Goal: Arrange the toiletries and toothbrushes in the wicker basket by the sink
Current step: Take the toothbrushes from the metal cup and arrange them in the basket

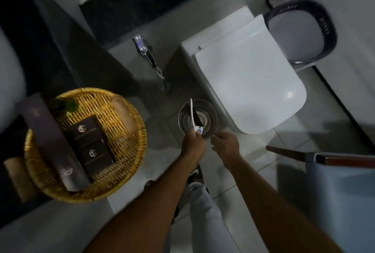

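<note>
The view looks steeply down over a bathroom, and the frame is blurred throughout. A round wicker basket [85, 145] sits on the dark table [46, 35] at the left, its near edge overhanging the table's front. Inside the basket lie two dark boxes [89, 143] with pale logos, side by side and touching, a long dark tube [52, 141] laid diagonally along their left side, a pale roll-shaped item [123, 112] against the right rim, and a dark green item [65, 105] near the far rim; what these last two are cannot be determined. A brownish cylinder [18, 177] lies on the table just outside the basket's left edge. Both arms reach down and forward, well clear of the basket. The left hand [193, 143] is closed around the lower end of a white toothbrush [192, 114], which points up and away from it over a round metal bin [198, 118] standing on the tiled floor [253, 163]. The right hand [225, 145] is just beside the left, fingers loosely curled and half open, holding nothing visible. The bin stands close beside a white toilet [249, 74] with its lid down. A spray hose [150, 58] hangs by the wall left of the toilet.
</note>
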{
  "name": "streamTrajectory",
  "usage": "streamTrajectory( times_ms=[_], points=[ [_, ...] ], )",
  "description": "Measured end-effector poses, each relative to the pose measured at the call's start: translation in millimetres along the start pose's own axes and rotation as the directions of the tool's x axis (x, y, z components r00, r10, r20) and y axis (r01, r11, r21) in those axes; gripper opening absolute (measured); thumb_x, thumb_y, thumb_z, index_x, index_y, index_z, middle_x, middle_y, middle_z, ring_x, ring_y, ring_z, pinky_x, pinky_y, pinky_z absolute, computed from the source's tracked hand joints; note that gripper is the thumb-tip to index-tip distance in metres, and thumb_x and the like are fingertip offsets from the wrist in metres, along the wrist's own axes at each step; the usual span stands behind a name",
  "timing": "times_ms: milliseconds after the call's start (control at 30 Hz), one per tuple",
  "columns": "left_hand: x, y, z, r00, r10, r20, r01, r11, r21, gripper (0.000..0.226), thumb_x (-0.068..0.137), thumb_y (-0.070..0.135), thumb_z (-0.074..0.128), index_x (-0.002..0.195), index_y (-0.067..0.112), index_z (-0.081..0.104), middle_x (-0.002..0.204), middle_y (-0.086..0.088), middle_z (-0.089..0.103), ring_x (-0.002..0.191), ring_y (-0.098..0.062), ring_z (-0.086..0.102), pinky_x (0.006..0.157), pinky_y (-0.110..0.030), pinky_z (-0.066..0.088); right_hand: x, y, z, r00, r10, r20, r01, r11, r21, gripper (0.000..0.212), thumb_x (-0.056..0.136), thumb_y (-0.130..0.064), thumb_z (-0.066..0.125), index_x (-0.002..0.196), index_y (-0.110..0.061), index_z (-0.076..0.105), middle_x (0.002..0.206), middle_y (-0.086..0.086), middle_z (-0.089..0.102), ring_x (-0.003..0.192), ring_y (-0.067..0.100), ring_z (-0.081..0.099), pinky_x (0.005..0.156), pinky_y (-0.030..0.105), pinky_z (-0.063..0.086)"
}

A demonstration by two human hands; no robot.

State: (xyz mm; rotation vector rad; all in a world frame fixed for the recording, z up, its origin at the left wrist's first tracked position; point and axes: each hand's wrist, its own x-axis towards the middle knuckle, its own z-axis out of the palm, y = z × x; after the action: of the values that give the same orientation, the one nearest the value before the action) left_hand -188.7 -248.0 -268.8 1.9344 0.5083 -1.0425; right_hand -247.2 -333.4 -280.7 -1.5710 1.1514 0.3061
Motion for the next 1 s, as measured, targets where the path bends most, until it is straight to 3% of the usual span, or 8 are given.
streamTrajectory(
  times_ms=[167, 267, 433, 533, 633, 733, 867, 1000],
  points=[
    [-68, 56, -24, 0.980, 0.189, 0.063, -0.194, 0.977, 0.085, 0.036, 0.099, 0.024, 0.036, 0.122, 0.004, 0.056, 0.121, -0.021, 0.064, 0.103, -0.032, 0.060, 0.077, -0.030, 0.039, -53, -65, -42, 0.954, -0.242, -0.178, 0.259, 0.963, 0.076, 0.015, 0.091, -0.010, 0.058, 0.095, -0.011, 0.073, 0.089, 0.004, 0.071, 0.084, 0.022, 0.066, 0.079, 0.036, 0.054],
    [-107, 93, -62, 0.954, 0.281, 0.101, -0.291, 0.951, 0.103, 0.029, 0.097, 0.021, 0.040, 0.108, 0.002, 0.058, 0.113, -0.028, 0.065, 0.103, -0.041, 0.062, 0.086, -0.043, 0.048, -85, -123, -58, 0.794, -0.561, -0.235, 0.540, 0.828, -0.154, 0.024, 0.093, -0.006, 0.055, 0.112, -0.011, 0.069, 0.110, 0.007, 0.070, 0.103, 0.023, 0.064, 0.089, 0.016, 0.045],
    [-161, 124, -155, 0.904, 0.358, 0.232, -0.409, 0.882, 0.234, 0.032, 0.099, 0.030, 0.042, 0.116, 0.010, 0.060, 0.109, -0.026, 0.067, 0.099, -0.041, 0.065, 0.079, -0.047, 0.052, -135, -215, -54, 0.484, -0.850, 0.209, 0.702, 0.235, -0.673, 0.066, 0.080, -0.004, 0.067, 0.141, -0.019, 0.047, 0.152, 0.010, 0.038, 0.130, 0.033, 0.043, 0.094, 0.042, 0.047],
    [-179, 128, -222, 0.883, 0.379, 0.277, -0.456, 0.832, 0.315, 0.032, 0.098, 0.032, 0.043, 0.113, 0.010, 0.060, 0.079, -0.010, 0.064, 0.062, -0.021, 0.059, 0.061, -0.039, 0.047, -176, -257, -33, 0.212, -0.879, 0.428, 0.697, -0.170, -0.696, 0.033, 0.082, -0.013, 0.059, 0.113, -0.013, 0.069, 0.133, 0.016, 0.059, 0.120, 0.037, 0.052, 0.089, 0.046, 0.048],
    [-196, 124, -280, 0.880, 0.394, 0.266, -0.475, 0.765, 0.435, 0.030, 0.099, 0.028, 0.042, 0.105, 0.007, 0.062, 0.073, -0.006, 0.058, 0.050, -0.013, 0.048, 0.052, -0.032, 0.041, -218, -287, 2, 0.208, -0.793, 0.573, 0.658, -0.320, -0.682, 0.033, 0.083, -0.024, 0.039, 0.082, -0.017, 0.071, 0.099, 0.008, 0.070, 0.103, 0.030, 0.062, 0.083, 0.042, 0.044],
    [-212, 111, -317, 0.877, 0.403, 0.262, -0.480, 0.704, 0.523, 0.022, 0.098, 0.026, 0.043, 0.097, 0.015, 0.061, 0.075, -0.004, 0.061, 0.052, -0.011, 0.052, 0.045, -0.023, 0.041, -245, -302, 39, 0.253, -0.643, 0.723, 0.593, -0.488, -0.641, 0.015, 0.084, -0.015, 0.053, 0.091, -0.017, 0.066, 0.096, 0.007, 0.070, 0.092, 0.027, 0.067, 0.077, 0.037, 0.045],
    [-217, 89, -348, 0.849, 0.449, 0.280, -0.515, 0.579, 0.632, 0.027, 0.094, 0.023, 0.047, 0.112, 0.009, 0.061, 0.096, -0.009, 0.068, 0.081, -0.021, 0.066, 0.072, -0.035, 0.056, -255, -294, 66, 0.287, -0.561, 0.776, 0.773, -0.343, -0.534, 0.018, 0.088, -0.008, 0.054, 0.101, -0.018, 0.063, 0.097, 0.007, 0.070, 0.085, 0.025, 0.068, 0.064, 0.029, 0.045],
    [-207, 66, -375, 0.844, 0.508, 0.173, -0.481, 0.574, 0.662, 0.019, 0.088, 0.034, 0.062, 0.089, 0.018, 0.052, 0.080, 0.004, 0.056, 0.072, -0.011, 0.055, 0.062, -0.028, 0.042, -241, -271, 60, 0.277, -0.715, 0.642, 0.836, -0.150, -0.528, 0.011, 0.091, -0.018, 0.054, 0.097, -0.023, 0.061, 0.095, -0.001, 0.063, 0.080, 0.016, 0.063, 0.065, 0.026, 0.049]
  ],
)
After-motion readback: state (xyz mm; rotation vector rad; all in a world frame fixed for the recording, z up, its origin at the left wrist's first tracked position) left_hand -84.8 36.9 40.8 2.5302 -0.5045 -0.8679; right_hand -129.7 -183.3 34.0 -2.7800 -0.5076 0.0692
